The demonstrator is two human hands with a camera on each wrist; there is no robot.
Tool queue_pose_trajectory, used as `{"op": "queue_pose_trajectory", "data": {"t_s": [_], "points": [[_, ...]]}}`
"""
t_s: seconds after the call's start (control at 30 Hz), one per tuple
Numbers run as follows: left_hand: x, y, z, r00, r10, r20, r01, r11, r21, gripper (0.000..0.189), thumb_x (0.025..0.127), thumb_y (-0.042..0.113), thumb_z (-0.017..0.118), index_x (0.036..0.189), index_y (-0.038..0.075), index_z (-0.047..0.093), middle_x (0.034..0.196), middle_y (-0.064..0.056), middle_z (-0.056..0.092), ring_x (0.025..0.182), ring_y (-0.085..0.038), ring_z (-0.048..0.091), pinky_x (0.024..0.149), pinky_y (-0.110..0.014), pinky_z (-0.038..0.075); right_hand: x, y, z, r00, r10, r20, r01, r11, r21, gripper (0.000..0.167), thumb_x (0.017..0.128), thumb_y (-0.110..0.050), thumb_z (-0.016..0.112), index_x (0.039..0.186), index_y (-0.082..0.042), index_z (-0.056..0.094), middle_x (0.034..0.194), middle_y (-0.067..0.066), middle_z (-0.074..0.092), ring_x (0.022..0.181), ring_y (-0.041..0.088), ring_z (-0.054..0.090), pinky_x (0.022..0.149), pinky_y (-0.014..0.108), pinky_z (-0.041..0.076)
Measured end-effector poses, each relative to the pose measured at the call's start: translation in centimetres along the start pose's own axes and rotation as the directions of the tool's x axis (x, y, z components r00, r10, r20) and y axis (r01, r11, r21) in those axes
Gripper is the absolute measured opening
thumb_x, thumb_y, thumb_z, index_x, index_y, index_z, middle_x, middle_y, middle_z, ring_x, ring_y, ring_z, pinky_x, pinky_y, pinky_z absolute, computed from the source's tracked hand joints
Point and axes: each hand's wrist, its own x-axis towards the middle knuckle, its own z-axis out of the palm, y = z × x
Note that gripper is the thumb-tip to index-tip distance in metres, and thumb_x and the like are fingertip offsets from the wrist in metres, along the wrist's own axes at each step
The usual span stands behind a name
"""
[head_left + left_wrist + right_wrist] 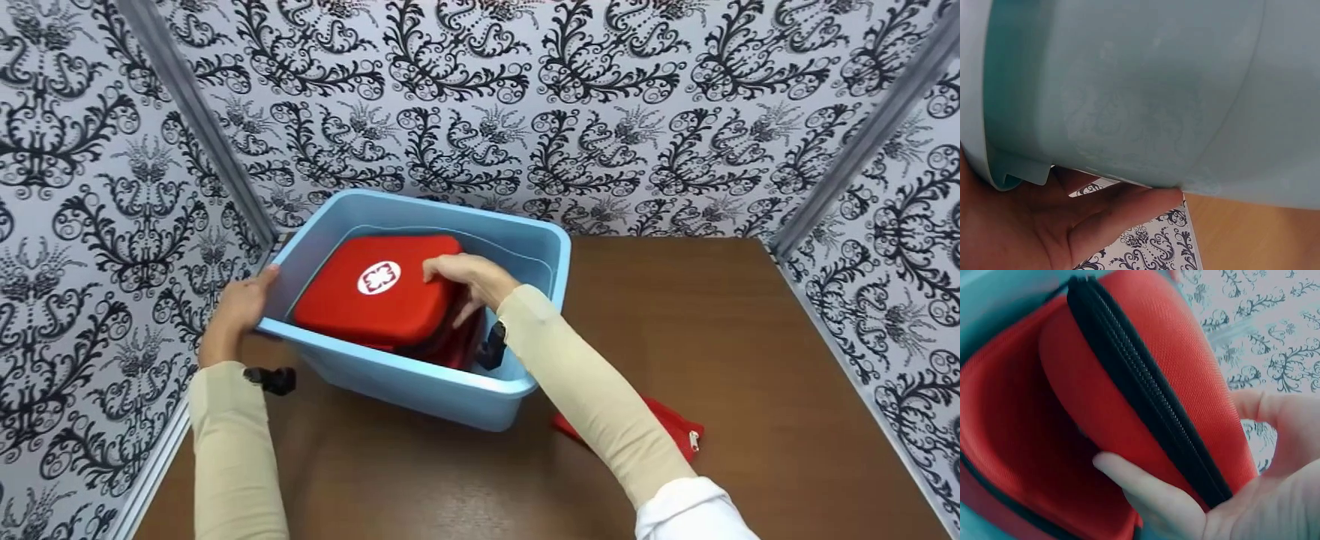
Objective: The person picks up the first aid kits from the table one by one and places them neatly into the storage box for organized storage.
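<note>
A red first aid case with a white round emblem lies tilted inside a light blue plastic bin. My right hand grips the case at its right edge, thumb over the top face and fingers underneath. In the right wrist view, the case's black zipper runs between the fingers. Below it, a second red shell with a black zipped edge shows its hollow inside. My left hand holds the bin's left rim; the left wrist view shows its fingers against the outer wall.
A red zippered pouch lies on the brown table at the right, partly covered by my right forearm. Patterned wall panels enclose the table at the back and both sides, the left one close beside my left hand.
</note>
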Motion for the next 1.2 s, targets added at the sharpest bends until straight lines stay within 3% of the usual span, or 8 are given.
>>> {"op": "queue_pose_trajectory", "data": {"t_s": [0.3, 0.47, 0.6, 0.7, 0.83, 1.03, 1.13, 1.2], "points": [[0.4, 0.8, 0.3, 1.0, 0.012, -0.008, -0.012, 1.0, -0.005, 0.092, 0.101, 0.067, 0.015, 0.153, -0.009, 0.024, 0.157, -0.038, 0.023, 0.144, -0.054, 0.028, 0.121, -0.062, 0.021, -0.1, 0.4, -1.7, 0.999, 0.025, -0.04, -0.034, 0.972, -0.233, 0.053, 0.077, -0.032, 0.062, 0.123, -0.009, 0.05, 0.125, 0.018, 0.056, 0.089, 0.039, 0.07, 0.081, 0.054, 0.061], [0.5, 0.6, 0.4, 1.0, 0.001, -0.01, -0.002, 1.0, -0.027, 0.094, 0.101, 0.067, 0.015, 0.151, -0.012, 0.025, 0.155, -0.039, 0.026, 0.142, -0.054, 0.032, 0.12, -0.062, 0.024, 0.5, 0.6, -1.9, 0.998, 0.003, -0.064, -0.03, 0.907, -0.42, 0.054, 0.075, -0.034, 0.061, 0.121, -0.007, 0.052, 0.121, 0.015, 0.059, 0.086, 0.028, 0.066, 0.077, 0.041, 0.061], [0.4, 0.4, 0.3, 1.0, 0.0, -0.007, 0.0, 0.999, -0.044, 0.096, 0.101, 0.068, 0.015, 0.15, -0.013, 0.026, 0.152, -0.04, 0.031, 0.139, -0.054, 0.037, 0.12, -0.062, 0.026, 0.9, 0.5, -1.6, 0.994, -0.029, -0.101, -0.039, 0.793, -0.607, 0.09, 0.079, -0.032, 0.059, 0.151, 0.01, 0.023, 0.152, 0.022, 0.04, 0.074, 0.022, 0.059, 0.066, 0.029, 0.054], [0.2, 0.2, 0.2, 1.0, -0.008, -0.014, 0.008, 1.0, -0.028, 0.096, 0.101, 0.067, 0.015, 0.15, -0.014, 0.024, 0.153, -0.041, 0.029, 0.14, -0.054, 0.035, 0.12, -0.062, 0.024, 1.2, 0.4, -1.2, 0.994, -0.003, -0.113, -0.072, 0.752, -0.656, 0.109, 0.083, -0.029, 0.058, 0.152, 0.012, -0.016, 0.162, 0.026, 0.022, 0.072, 0.022, 0.058, 0.063, 0.028, 0.053], [0.0, 0.0, 0.2, 1.0, -0.02, -0.019, 0.02, 0.999, -0.028, 0.096, 0.101, 0.067, 0.015, 0.15, -0.015, 0.025, 0.152, -0.041, 0.031, 0.138, -0.053, 0.037, 0.12, -0.061, 0.025, 1.3, 0.4, -0.9, 0.991, 0.011, -0.134, -0.098, 0.742, -0.663, 0.11, 0.084, -0.031, 0.061, 0.154, 0.01, -0.013, 0.161, 0.026, 0.026, 0.081, 0.024, 0.06, 0.072, 0.031, 0.057], [0.1, 0.1, 0.4, 0.999, -0.015, -0.051, 0.013, 0.999, -0.04, 0.095, 0.101, 0.065, 0.017, 0.146, -0.017, 0.034, 0.145, -0.041, 0.04, 0.13, -0.049, 0.046, 0.118, -0.058, 0.03, 1.0, 0.4, -0.9, 0.99, -0.048, -0.136, -0.068, 0.674, -0.735, 0.108, 0.084, -0.034, 0.062, 0.154, 0.014, -0.004, 0.16, 0.03, 0.023, 0.098, 0.028, 0.065, 0.084, 0.034, 0.058], [0.0, 0.1, 0.4, 0.999, -0.018, -0.05, 0.016, 0.999, -0.046, 0.095, 0.101, 0.066, 0.018, 0.146, -0.016, 0.034, 0.143, -0.041, 0.043, 0.127, -0.047, 0.048, 0.117, -0.058, 0.032, 0.9, 0.6, -0.7, 0.986, -0.076, -0.15, -0.065, 0.648, -0.759, 0.101, 0.085, -0.035, 0.063, 0.154, 0.013, 0.008, 0.161, 0.029, 0.024, 0.108, 0.03, 0.06, 0.092, 0.035, 0.057], [-0.1, 0.1, 0.4, 0.999, -0.016, -0.051, 0.014, 0.999, -0.043, 0.095, 0.101, 0.066, 0.018, 0.146, -0.017, 0.033, 0.144, -0.041, 0.042, 0.127, -0.048, 0.047, 0.117, -0.058, 0.032, 0.7, 0.7, -0.6, 0.981, -0.103, -0.164, -0.063, 0.633, -0.772, 0.09, 0.084, -0.036, 0.064, 0.151, 0.012, 0.026, 0.156, 0.027, 0.034, 0.108, 0.029, 0.057, 0.095, 0.036, 0.055]]}}
